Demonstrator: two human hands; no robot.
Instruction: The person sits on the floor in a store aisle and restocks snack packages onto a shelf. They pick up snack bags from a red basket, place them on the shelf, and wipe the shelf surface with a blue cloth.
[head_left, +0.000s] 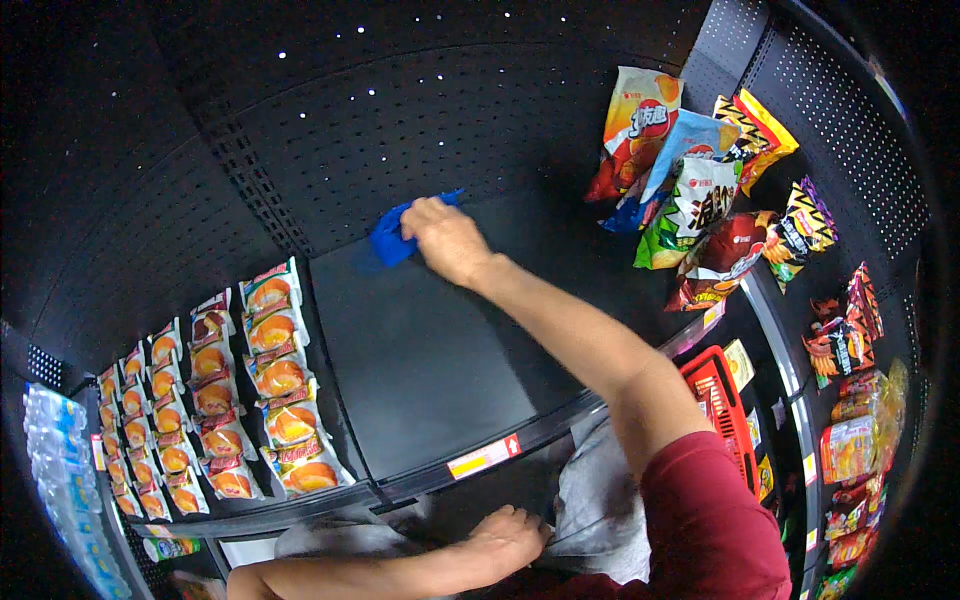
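Observation:
My right hand (447, 238) presses a blue cloth (391, 234) onto a black metal shelf (427, 367), close to where the shelf meets its perforated back panel (360, 157). Part of the cloth is hidden under my fingers. Lower down, in front of the shelf's edge, my left hand (511, 536) is held with curled fingers beside a light grey cloth surface (604, 495). Whether it grips anything cannot be seen. A price label (484, 456) sits on the shelf's front rail, between my two hands.
Rows of packaged buns (281, 375) stand on the left of this shelf. Several snack bags (697, 195) lean together at the back right. Below the shelf's right edge is a red plastic basket (724, 405). Bottled water packs (64, 465) line the far left.

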